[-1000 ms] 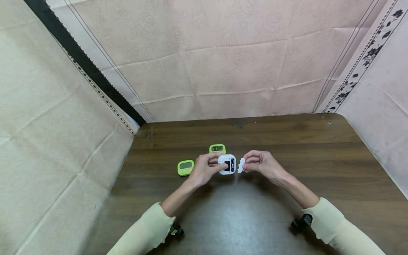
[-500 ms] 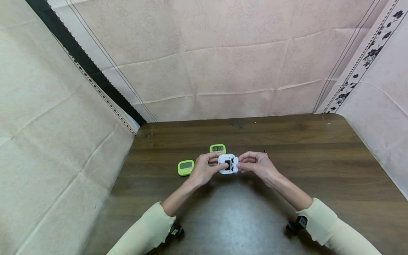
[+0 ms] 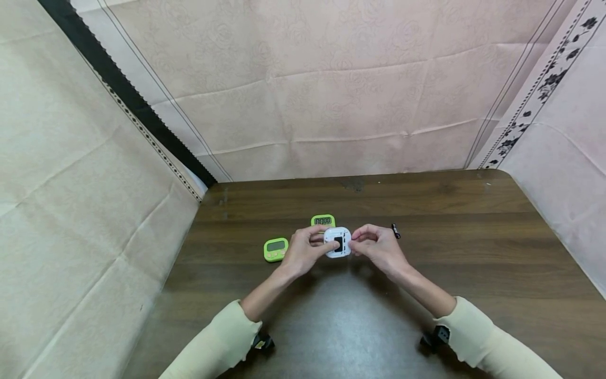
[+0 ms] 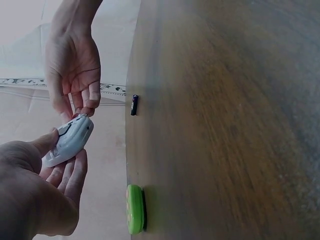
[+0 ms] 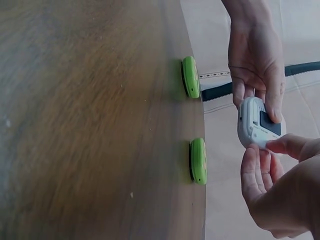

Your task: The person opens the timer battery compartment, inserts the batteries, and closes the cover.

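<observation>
A white digital timer, its back with a black panel turned up, is held above the table by my left hand. The left thumb lies across the back and the fingers are behind it. My right hand pinches the small white battery cover at the timer's right end. The cover lies against the battery opening; whether it is latched cannot be told. Beyond the right hand a dark AAA-looking battery lies on the table.
One green timer lies left of my left hand. Another green timer, its display showing digits, lies just behind the white one, partly covered by the left fingers. The brown wooden table ends at patterned cloth hangings.
The right hand has moved left, bringing the battery cover from apart onto the white timer. The battery on the table has come into view. The left hand has hardly moved.
</observation>
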{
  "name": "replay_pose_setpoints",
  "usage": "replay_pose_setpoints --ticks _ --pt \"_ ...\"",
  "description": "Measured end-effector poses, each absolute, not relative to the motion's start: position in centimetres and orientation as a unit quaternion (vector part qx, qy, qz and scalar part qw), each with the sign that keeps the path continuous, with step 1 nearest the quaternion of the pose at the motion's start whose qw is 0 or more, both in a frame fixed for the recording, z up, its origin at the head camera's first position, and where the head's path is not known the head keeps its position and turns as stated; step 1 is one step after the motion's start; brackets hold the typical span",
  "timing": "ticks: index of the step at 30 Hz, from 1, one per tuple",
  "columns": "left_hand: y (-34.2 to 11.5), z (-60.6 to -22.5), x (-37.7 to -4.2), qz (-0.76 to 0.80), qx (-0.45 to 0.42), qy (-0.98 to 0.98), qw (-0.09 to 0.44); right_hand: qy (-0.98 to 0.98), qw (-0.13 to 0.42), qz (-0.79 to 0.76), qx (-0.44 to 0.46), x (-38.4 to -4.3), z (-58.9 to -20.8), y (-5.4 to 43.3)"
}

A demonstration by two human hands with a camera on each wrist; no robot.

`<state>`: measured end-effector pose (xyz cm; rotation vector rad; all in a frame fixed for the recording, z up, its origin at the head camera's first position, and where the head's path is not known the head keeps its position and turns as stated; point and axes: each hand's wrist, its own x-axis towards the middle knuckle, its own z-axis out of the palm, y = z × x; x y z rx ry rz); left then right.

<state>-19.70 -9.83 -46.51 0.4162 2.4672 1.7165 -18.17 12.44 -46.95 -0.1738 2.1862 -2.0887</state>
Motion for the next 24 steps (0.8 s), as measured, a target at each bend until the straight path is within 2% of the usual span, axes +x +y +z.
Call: replay_pose_setpoints --ticks 8,17,24 --pt "-10.0 -46.4 -19.6 0.565 0.148 0.81 0.052 0.733 0.055 -0.675 -0.065 -18.0 -46.7 12.3" --pt "-10.7 -46.1 -19.7 0.603 0.16 0.776 0.092 0.688 0.182 -0.697 -0.09 -19.7 -46.7 14.2" --pt "-10.8 -45.9 -19.7 0.613 0.172 0.765 0.095 0.672 0.194 -0.702 -0.137 -20.4 -46.9 14.4"
